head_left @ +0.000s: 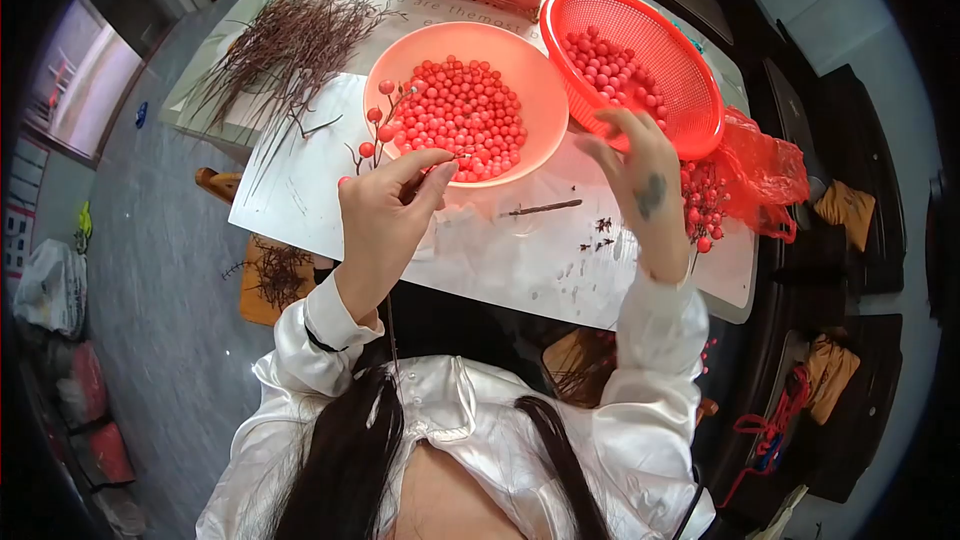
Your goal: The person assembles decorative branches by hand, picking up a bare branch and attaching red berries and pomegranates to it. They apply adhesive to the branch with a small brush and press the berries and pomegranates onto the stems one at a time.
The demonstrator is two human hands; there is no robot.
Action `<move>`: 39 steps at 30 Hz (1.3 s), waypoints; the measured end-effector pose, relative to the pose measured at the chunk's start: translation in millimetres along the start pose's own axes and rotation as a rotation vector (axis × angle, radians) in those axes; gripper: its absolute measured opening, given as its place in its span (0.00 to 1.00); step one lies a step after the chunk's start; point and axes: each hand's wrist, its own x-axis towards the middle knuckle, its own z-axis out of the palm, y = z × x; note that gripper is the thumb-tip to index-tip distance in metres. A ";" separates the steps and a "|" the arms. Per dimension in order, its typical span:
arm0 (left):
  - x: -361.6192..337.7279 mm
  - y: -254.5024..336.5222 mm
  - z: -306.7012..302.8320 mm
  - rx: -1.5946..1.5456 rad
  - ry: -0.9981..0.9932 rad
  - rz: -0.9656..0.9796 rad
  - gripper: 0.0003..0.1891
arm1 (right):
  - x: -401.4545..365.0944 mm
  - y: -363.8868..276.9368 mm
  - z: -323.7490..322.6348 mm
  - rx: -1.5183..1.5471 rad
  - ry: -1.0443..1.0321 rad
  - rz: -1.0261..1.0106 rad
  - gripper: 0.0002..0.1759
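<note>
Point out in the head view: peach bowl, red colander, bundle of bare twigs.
Peach bowl [536, 78]: head view, bare inner wall, upper right.
Red colander [655, 35]: head view, bare mesh of the inner wall.
Bundle of bare twigs [290, 50]: head view, dense middle of the pile.

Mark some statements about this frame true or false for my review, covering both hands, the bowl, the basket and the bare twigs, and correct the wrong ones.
1. The left hand holds a berried twig. True.
2. Loose berries lie in both the pink bowl and the red basket. True.
3. The right hand is deep inside the pink bowl. False: it is outside it, by the near edge of the red basket, with thumb and fingers apart.
4. The bundle of bare twigs lies to the right of the red basket. False: it lies to the left of the pink bowl.
</note>
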 end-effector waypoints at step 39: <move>-15.6 32.2 5.7 -0.354 -0.036 -0.021 0.02 | -39.7 -56.6 5.4 1.708 -0.515 0.513 0.13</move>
